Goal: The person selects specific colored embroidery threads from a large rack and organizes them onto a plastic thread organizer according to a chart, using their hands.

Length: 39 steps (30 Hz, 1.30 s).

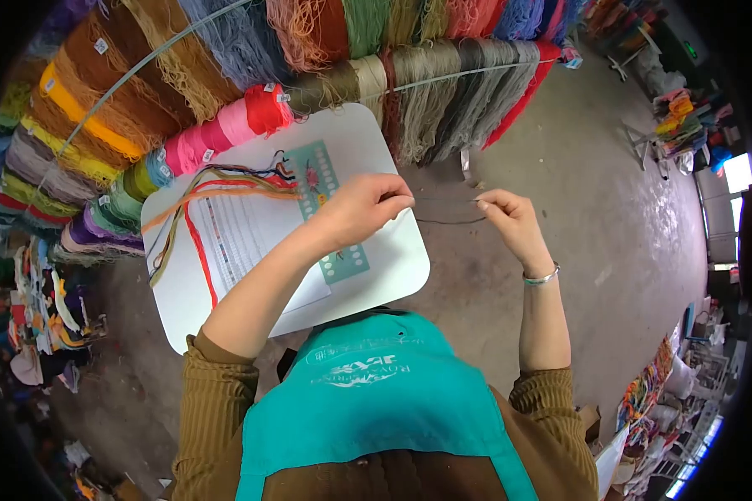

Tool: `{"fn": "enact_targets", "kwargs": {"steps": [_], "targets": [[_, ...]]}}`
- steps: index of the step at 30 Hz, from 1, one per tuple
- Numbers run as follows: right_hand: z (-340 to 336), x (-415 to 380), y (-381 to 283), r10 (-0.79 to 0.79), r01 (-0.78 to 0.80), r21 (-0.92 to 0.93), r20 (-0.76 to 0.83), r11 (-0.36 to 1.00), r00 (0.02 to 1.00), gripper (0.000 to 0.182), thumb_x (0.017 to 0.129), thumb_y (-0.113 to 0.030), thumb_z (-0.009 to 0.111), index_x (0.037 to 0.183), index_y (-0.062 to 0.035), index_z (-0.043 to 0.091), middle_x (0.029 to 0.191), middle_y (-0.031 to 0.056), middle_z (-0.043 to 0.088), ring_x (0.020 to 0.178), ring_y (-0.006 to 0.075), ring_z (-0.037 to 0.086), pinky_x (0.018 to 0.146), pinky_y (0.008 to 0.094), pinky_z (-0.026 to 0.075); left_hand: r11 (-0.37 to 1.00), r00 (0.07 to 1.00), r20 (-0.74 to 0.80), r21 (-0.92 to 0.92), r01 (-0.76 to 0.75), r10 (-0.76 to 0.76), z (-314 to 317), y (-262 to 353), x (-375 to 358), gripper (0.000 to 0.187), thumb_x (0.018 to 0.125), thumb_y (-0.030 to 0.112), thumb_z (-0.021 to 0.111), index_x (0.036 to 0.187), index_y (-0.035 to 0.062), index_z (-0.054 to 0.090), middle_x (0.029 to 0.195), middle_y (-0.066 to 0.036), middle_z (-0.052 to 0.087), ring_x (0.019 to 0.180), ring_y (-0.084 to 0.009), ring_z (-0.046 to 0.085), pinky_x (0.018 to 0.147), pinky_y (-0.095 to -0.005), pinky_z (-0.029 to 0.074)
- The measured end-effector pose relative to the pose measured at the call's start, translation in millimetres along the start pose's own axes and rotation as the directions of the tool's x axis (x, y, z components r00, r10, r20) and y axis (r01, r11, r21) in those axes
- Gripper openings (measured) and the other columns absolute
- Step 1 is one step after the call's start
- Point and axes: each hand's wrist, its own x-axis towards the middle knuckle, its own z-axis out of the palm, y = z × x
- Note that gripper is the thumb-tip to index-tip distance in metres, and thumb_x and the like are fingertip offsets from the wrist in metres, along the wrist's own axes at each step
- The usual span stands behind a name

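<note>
Left hand (361,209) and right hand (510,219) each pinch shut on one end of a thin dark thread (443,199), stretched roughly level between them, slack loop apparently sagging below, white board (376,284) with thread organizer card (330,196) under the left.

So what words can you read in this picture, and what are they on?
Teal apron: a white logo, seen upside down, too blurred to read.
White sheet on the white board: rows of fine print, too small to read.
Teal card: printed dots, no readable text.
Tags on the hanging yarn: too small to read.
So nothing can be read for sure.
</note>
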Motion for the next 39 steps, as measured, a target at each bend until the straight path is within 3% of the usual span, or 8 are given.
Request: {"fn": "enact_targets", "kwargs": {"steps": [2, 5, 9, 12, 16, 24, 30, 39], "targets": [[2, 4, 3, -0.004, 0.016, -0.122, 0.100, 0.992, 0.995, 0.030, 0.087, -0.017, 0.071, 0.112, 0.0001, 0.068, 0.097, 0.0057, 0.069, 0.084, 0.0103, 0.060, 0.076, 0.0265, 0.049, 0.999, 0.999, -0.004, -0.024, 0.034, -0.034, 1, 4, -3, 0.019, 0.094, 0.020, 0.061, 0.093, 0.0014, 0.067, 0.072, -0.010, 0.063, 0.067, -0.0214, 0.059, 0.064, -0.0350, 0.047], [22, 11, -34, -0.553, 0.470, -0.716, 0.140, 0.516, 0.821, 0.066, 0.078, -0.022, 0.078, 0.136, -0.0028, 0.055, 0.129, 0.0163, 0.060, 0.113, 0.0207, 0.060, 0.097, 0.0334, 0.048, 0.988, 0.989, -0.066, 0.097, -0.123, 0.129, 9, 9, -1, 0.015, 0.094, 0.015, 0.064, 0.094, 0.0002, 0.068, 0.071, -0.004, 0.060, 0.064, -0.0104, 0.053, 0.058, -0.0294, 0.044], [73, 26, -61, -0.451, 0.385, 0.258, 0.285, 0.886, 0.846, 0.096, 0.070, -0.019, 0.081, 0.152, -0.0045, 0.033, 0.143, 0.0188, 0.050, 0.129, 0.0261, 0.052, 0.110, 0.0375, 0.039, 0.949, 0.965, -0.092, 0.223, -0.222, 0.247, 8, 17, -8, 0.013, 0.093, 0.012, 0.064, 0.099, 0.0004, 0.069, 0.080, -0.009, 0.067, 0.072, -0.0139, 0.061, 0.064, -0.0324, 0.049], [97, 36, -72, -0.267, 0.096, 0.448, 0.338, 0.889, 0.902, 0.089, 0.074, -0.007, 0.077, 0.151, -0.0035, 0.033, 0.108, 0.0079, 0.064, 0.096, 0.0133, 0.062, 0.089, 0.0294, 0.051, 0.995, 0.975, -0.201, -0.009, -0.101, 0.097, -5, 8, -13, 0.018, 0.095, 0.009, 0.059, 0.109, 0.0005, 0.066, 0.090, -0.007, 0.070, 0.077, -0.0127, 0.061, 0.068, -0.0305, 0.051], [124, 52, -65, -0.259, 0.174, 0.331, 0.232, 0.928, 0.938, 0.073, 0.077, -0.006, 0.074, 0.144, -0.0071, 0.046, 0.070, -0.0063, 0.040, 0.064, 0.0022, 0.037, 0.060, 0.0190, 0.039, 0.810, 0.963, -0.236, -0.585, -0.035, -0.129, -29, -24, -27, 0.029, 0.097, 0.010, 0.057, 0.125, 0.0026, 0.057, 0.088, 0.001, 0.058, 0.073, -0.0068, 0.055, 0.064, -0.0214, 0.045], [195, 70, -46, -0.514, 0.510, 0.073, 0.054, 0.857, 0.856, 0.020, 0.086, -0.005, 0.072, 0.105, -0.0021, 0.068, 0.070, 0.0034, 0.060, 0.060, 0.0049, 0.048, 0.053, 0.0220, 0.040, 0.950, 0.739, -0.649, -0.311, -0.041, -0.181, -14, -77, -59, 0.028, 0.094, 0.003, 0.062, 0.121, 0.0009, 0.058, 0.087, -0.002, 0.067, 0.077, -0.0067, 0.060, 0.061, -0.0203, 0.044], [226, 102, -34, -0.388, 0.379, 0.121, 0.061, 0.917, 0.919, 0.013, 0.087, -0.010, 0.067, 0.094, 0.0004, 0.067, 0.078, 0.0133, 0.068, 0.063, 0.0219, 0.063, 0.061, 0.0324, 0.050, 0.743, 0.662, -0.548, -0.668, 0.021, -0.511, -22, -99, -82, 0.030, 0.098, 0.012, 0.057, 0.125, 0.0011, 0.057, 0.105, -0.008, 0.065, 0.085, -0.0127, 0.064, 0.069, -0.0243, 0.051], [240, 118, -23, -0.335, 0.323, 0.096, 0.156, 0.941, 0.929, 0.010, 0.083, -0.007, 0.066, 0.089, 0.0006, 0.064, 0.077, 0.0110, 0.068, 0.064, 0.0167, 0.063, 0.061, 0.0302, 0.050, 0.475, 0.693, -0.307, -0.878, 0.057, -0.652, -31, -99, -88, 0.038, 0.101, 0.014, 0.049, 0.134, -0.0032, 0.052, 0.124, -0.011, 0.059, 0.090, -0.0156, 0.061, 0.077, -0.0268, 0.054]]}}
